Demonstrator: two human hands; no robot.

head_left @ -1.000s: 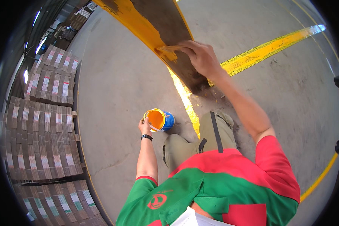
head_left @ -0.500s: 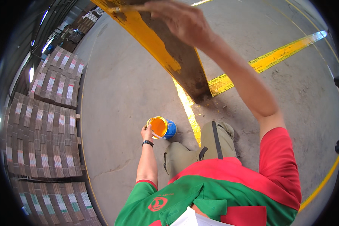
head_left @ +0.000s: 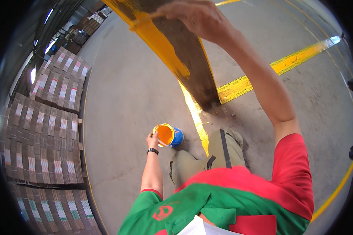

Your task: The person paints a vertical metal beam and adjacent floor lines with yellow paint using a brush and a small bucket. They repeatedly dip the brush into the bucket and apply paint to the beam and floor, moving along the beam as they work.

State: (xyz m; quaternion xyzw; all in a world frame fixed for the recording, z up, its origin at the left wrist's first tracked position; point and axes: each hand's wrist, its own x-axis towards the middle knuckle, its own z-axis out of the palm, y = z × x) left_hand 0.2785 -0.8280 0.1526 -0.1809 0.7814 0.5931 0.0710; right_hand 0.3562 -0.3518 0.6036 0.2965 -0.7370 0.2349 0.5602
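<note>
Right hand point(head_left: 203, 20) grips brush point(head_left: 155, 15) over the column point(head_left: 192, 58)!
Brush points to column's left edge; left hand point(head_left: 153, 140) clasps bucket point(head_left: 178, 136).

- You're on a scuffed grey floor point(head_left: 121, 90), looks like concrete.
- Your left: brown cardboard stacks point(head_left: 43, 137) in rows, pale bands across them.
- Past those: dark wall/roof point(head_left: 21, 43), bright light strips point(head_left: 50, 47).
- Your right: wide yellow floor strip point(head_left: 290, 62), patterned edges, worn.
- Lower right of your view: plain yellow line point(head_left: 333, 193), lens-curved.
</note>
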